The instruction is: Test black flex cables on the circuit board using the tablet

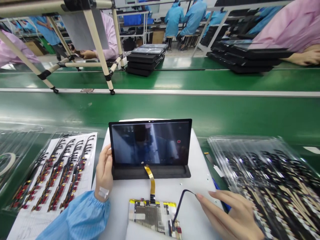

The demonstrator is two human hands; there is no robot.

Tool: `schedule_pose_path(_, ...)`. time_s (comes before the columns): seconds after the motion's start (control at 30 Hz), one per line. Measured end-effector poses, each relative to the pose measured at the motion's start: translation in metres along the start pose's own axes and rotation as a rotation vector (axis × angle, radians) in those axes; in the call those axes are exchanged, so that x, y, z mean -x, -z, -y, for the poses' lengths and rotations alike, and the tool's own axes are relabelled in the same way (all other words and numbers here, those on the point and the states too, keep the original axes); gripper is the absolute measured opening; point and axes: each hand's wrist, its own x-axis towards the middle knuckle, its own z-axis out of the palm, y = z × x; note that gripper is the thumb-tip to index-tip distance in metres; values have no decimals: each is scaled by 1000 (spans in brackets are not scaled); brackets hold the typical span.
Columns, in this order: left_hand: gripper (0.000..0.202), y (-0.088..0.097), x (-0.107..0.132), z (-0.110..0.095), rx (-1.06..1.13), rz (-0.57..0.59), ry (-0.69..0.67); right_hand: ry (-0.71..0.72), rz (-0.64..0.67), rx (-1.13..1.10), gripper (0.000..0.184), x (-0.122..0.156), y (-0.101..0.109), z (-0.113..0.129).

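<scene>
A dark tablet screen (150,143) stands tilted up on a black holder (120,172) on a white mat (195,156). My left hand (103,173) grips the screen's left edge. A yellow flex ribbon (150,180) runs from the screen's bottom down to a circuit board (150,216) lying on the mat near me. A thin black cable (181,201) arcs up from the board's right side. The fingertips of my right hand (230,213) pinch the free end of that cable.
Left of the mat lies a white sheet with rows of red-and-black flex cables (57,173). A clear tray of dark cable parts (270,180) sits at the right. Beyond runs a green conveyor belt (225,110) carrying stacks of black trays (146,58). Other people work at the far side.
</scene>
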Motion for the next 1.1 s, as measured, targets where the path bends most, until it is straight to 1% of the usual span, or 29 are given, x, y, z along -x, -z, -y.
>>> schedule_pose_path(0.1, 44, 1, 0, 2, 12, 8, -3, 59, -5, 43, 18, -2, -1, 2)
schedule_pose_path(0.23, 44, 3, 0, 4, 21, 22, 18, 14, 0, 16, 16, 0, -2, 3)
schedule_pose_path(0.37, 45, 4, 0, 6, 5, 9, 13, -18, -2, -10, 16, 3, -4, 5)
schedule_pose_path(0.53, 46, 4, -1, 5, -16, -7, 32, -19, -27, -7, 14, 2, -5, 6)
schedule_pose_path(0.67, 48, 2, 0, 1, 21, -7, 62, -8, -22, 19, 15, 3, -5, 5)
schedule_pose_path(1.1, 51, 1, -1, 1, 28, -24, 81, -37, -28, -1, 16, 5, -4, 5)
